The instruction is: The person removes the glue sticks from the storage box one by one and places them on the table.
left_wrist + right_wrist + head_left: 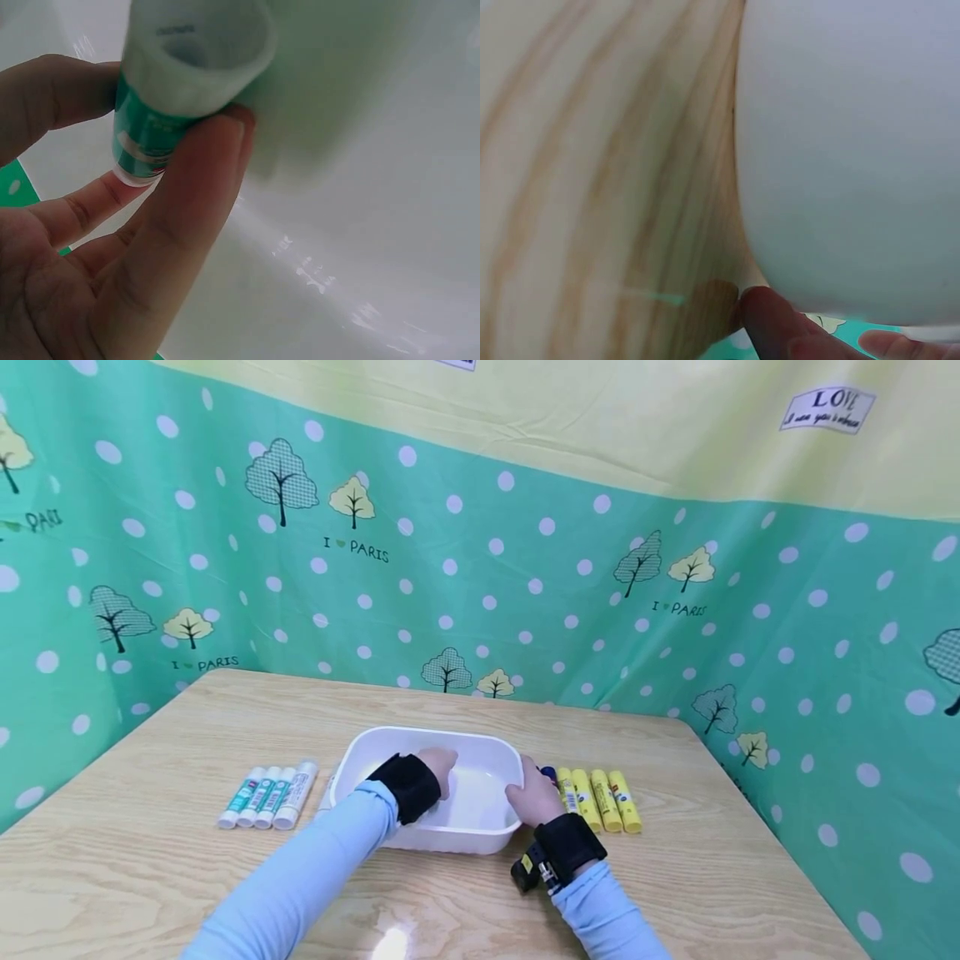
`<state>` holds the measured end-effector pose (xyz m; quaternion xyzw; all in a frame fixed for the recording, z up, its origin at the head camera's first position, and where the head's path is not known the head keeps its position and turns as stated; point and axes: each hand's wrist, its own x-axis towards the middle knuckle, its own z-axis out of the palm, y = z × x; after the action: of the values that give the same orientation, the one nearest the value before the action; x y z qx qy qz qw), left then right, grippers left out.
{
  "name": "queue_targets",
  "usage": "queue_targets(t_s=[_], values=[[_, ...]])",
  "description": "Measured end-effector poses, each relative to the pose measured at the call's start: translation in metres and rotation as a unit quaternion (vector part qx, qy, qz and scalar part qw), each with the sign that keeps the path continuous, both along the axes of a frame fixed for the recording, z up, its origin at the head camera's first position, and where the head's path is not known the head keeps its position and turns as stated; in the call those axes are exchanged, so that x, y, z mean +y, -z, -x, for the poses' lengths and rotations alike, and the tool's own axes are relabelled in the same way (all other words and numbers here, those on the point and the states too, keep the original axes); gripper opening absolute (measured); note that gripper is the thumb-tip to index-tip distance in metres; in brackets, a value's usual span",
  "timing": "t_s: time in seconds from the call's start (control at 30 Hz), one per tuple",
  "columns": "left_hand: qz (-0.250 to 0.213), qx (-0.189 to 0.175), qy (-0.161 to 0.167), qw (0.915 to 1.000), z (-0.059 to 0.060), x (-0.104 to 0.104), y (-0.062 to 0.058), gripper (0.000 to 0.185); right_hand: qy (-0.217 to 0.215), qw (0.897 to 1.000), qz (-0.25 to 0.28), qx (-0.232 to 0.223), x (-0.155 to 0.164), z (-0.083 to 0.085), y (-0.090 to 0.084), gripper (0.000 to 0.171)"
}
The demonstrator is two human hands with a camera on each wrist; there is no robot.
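Note:
My left hand [438, 767] reaches down into a white plastic basin [472, 841]. In the left wrist view, its thumb and fingers pinch a green-and-white glue stick [146, 127], whose hollow white end faces the camera. The basin's white inner surface spreads out behind it. My right hand [534, 795] grips the basin's right rim, thumb on the inner side and fingers outside. The right wrist view shows the basin's smooth outer wall [847, 165] with fingers [769, 319] right at its edge.
Left of the basin, several green-and-white glue sticks [257, 797] lie in a row beside a larger white one [297, 795]. Several yellow glue sticks [606, 802] lie to the right, by a dark blue cap [550, 772]. A patterned curtain [480, 602] hangs behind the wooden table [150, 877].

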<state>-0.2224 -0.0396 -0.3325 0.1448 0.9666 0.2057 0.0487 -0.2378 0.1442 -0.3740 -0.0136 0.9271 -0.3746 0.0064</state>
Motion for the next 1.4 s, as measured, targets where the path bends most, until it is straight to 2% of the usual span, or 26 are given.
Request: queue_targets(t_s=[0.17, 0.4, 0.5, 0.67, 0.77, 0.9, 1.03, 1.2, 1.4], values=[[-0.015, -0.008, -0.001, 0.9999, 0.007, -0.001, -0.004, 0.016, 0.004, 1.0, -0.001, -0.003, -0.001, -0.001, 0.0, 0.052], [-0.004, -0.033, -0.02, 0.9992, 0.02, -0.004, -0.016, 0.042, 0.003, 1.0, -0.007, -0.005, 0.0, 0.0, -0.001, 0.052], [0.005, -0.015, -0.012, 0.9998, 0.022, -0.015, -0.02, 0.045, -0.001, 1.0, -0.011, -0.001, 0.0, 0.0, -0.002, 0.052], [0.027, 0.023, 0.01, 0.9993, 0.016, -0.037, -0.035, 0.041, -0.005, 1.0, -0.015, -0.002, -0.001, 0.0, -0.004, 0.052], [-0.007, 0.002, -0.005, 1.0, 0.007, -0.053, -0.043, 0.038, -0.004, 1.0, -0.015, -0.005, -0.001, -0.001, -0.004, 0.052], [-0.029, 0.009, -0.024, 0.9993, 0.002, -0.079, -0.047, 0.037, 0.0, 1.0, -0.015, -0.011, 0.0, 0.001, -0.002, 0.052], [-0.011, 0.038, -0.035, 0.9986, -0.001, -0.107, -0.045, 0.038, 0.001, 1.0, -0.018, -0.011, 0.001, 0.001, 0.0, 0.052], [-0.005, 0.032, -0.056, 0.9979, -0.009, -0.14, -0.036, 0.041, -0.001, 1.0, -0.018, -0.008, 0.001, -0.001, -0.001, 0.052], [0.022, 0.03, -0.076, 0.9964, -0.021, -0.172, -0.017, 0.044, -0.008, 1.0, -0.015, -0.006, 0.002, -0.002, -0.004, 0.053]])
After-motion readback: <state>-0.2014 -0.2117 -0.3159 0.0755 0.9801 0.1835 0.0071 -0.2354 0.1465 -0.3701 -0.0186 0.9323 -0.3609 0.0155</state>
